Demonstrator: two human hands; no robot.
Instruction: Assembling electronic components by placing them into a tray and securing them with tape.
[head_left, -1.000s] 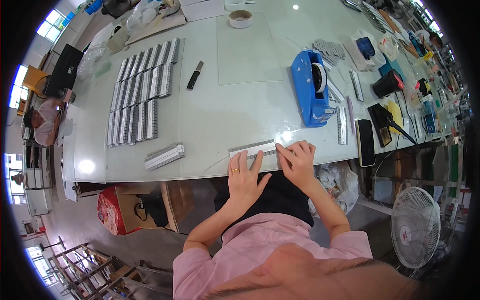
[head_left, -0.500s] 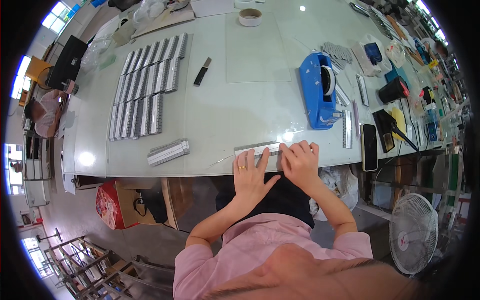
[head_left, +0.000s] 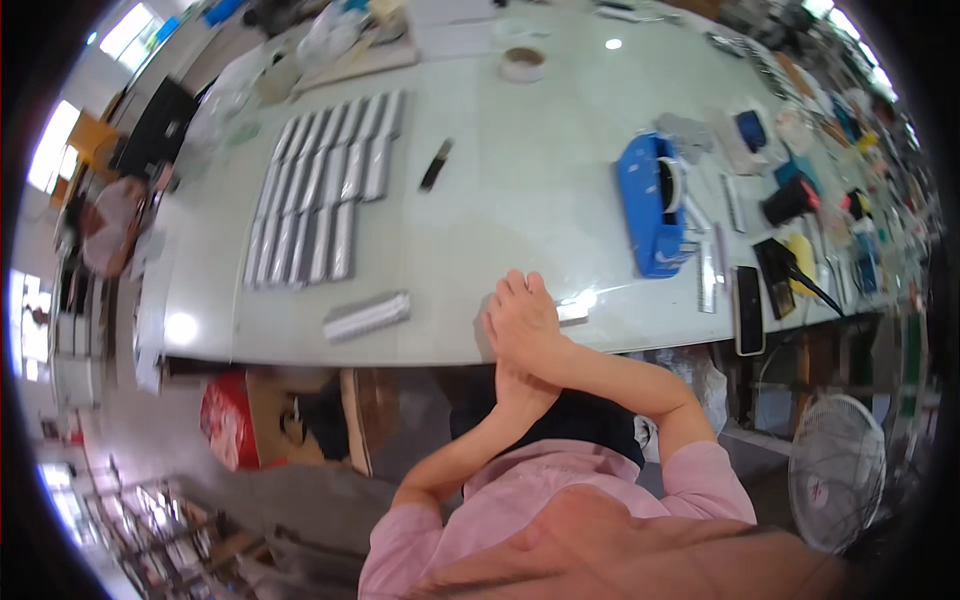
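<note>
Near the front edge of the table, my right hand crosses over my left hand. The right fingers are bent and drawn together; what they grip, if anything, is hidden. Only the back and wrist of my left hand show beneath, and its fingers are covered. The right end of a flat silver-grey strip sticks out beside the right hand, and the rest of that strip is hidden. A similar strip bundle lies alone to the left. Farther left, several such silver-grey strips lie in three stepped rows.
A blue tape dispenser stands to the right, with a phone at the table edge beyond it. A black-handled knife and a tape roll lie farther back. At lower right is a white fan; another person is at far left.
My right hand has moved left from the strip's right end and now lies across my left hand. The view has shifted slightly, and the picture is more blurred.
</note>
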